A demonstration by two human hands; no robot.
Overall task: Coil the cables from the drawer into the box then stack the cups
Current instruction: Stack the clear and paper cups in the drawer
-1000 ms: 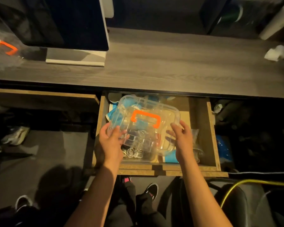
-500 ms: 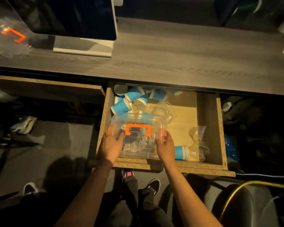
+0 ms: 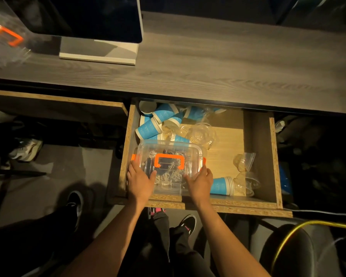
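A clear plastic box [image 3: 169, 154] with an orange handle and orange side clips rests in the front left of the open wooden drawer [image 3: 273, 156]. Pale coiled cables [image 3: 169, 174] show through its lid. My left hand [image 3: 138, 179] presses on the lid's left front corner by the left clip. My right hand [image 3: 200, 181] grips the right front corner by the right clip. Several blue paper cups [image 3: 160, 120] lie tumbled at the drawer's back left. Clear plastic cups [image 3: 200, 134] lie beside them. A short stack of blue cups [image 3: 222, 185] lies on its side right of the box.
More clear cups [image 3: 245, 170] lie at the drawer's right. On the desk [image 3: 228, 66] stand a monitor [image 3: 100, 47] and, far left, another clear box [image 3: 6, 43] with an orange handle. A yellow cable [image 3: 288, 236] crosses a black chair at lower right. My shoes are below the drawer.
The lidded box came down from a tilted hold above the drawer and now sits flat at the front left. Both hands moved to its front corners by the clips.
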